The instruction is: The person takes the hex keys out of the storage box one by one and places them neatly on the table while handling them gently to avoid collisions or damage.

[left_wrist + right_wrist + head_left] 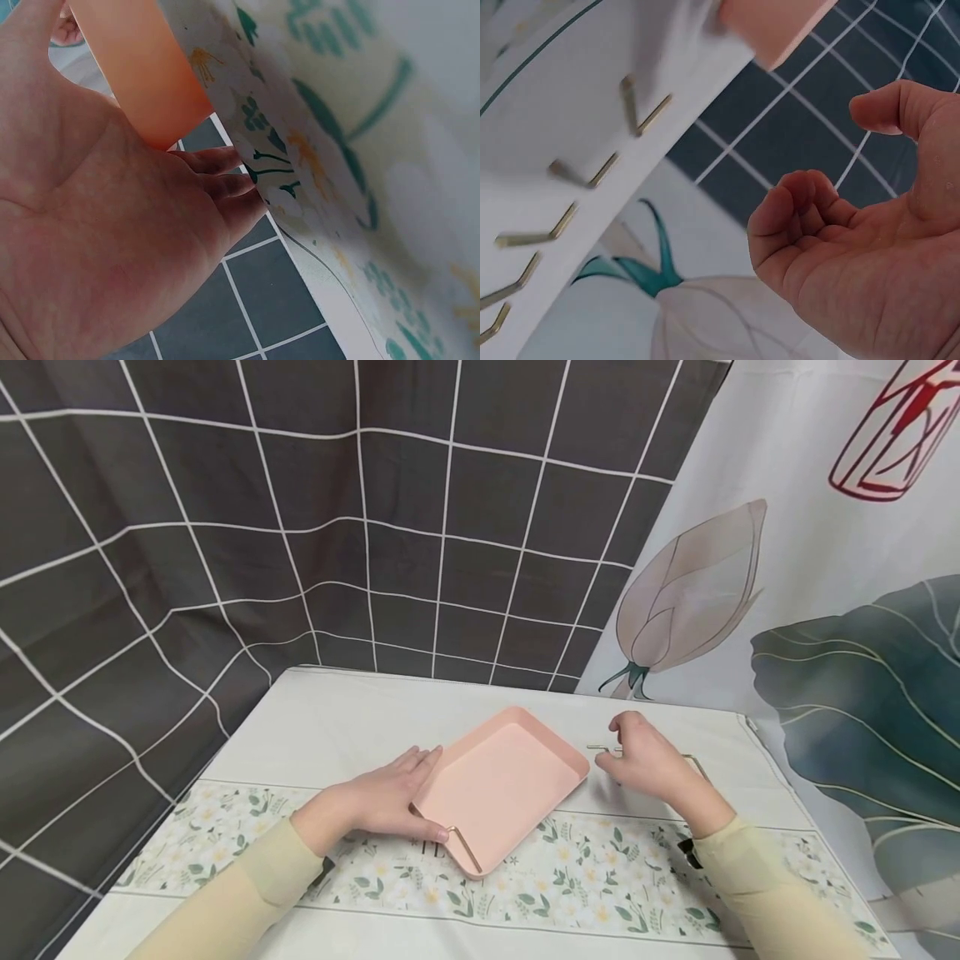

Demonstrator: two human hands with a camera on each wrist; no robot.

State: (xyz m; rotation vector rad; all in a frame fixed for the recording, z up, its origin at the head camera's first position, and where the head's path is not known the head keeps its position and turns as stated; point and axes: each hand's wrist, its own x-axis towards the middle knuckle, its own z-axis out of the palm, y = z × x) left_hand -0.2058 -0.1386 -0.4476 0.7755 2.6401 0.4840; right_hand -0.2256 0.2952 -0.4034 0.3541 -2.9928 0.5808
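Note:
A shallow pink tray (506,777) lies at an angle on the table. Inside its near corner is one bent brass-coloured L-shaped rod, like a hex key (467,850). My left hand (386,797) rests along the tray's left side, fingers straight and thumb reaching the near rim. To the right of the tray, my right hand (648,760) hovers over more hex keys (654,115), several of which lie in a row on the table in the right wrist view. Its fingers bend loosely, thumb apart, with nothing between them. In the head view this hand partly hides the row.
A white cloth with a floral band (600,868) covers the table. Behind and to the left hangs a dark curtain with a white grid (405,560). A pale curtain with printed flowers and leaves (690,585) hangs at the right, close to the table's edge.

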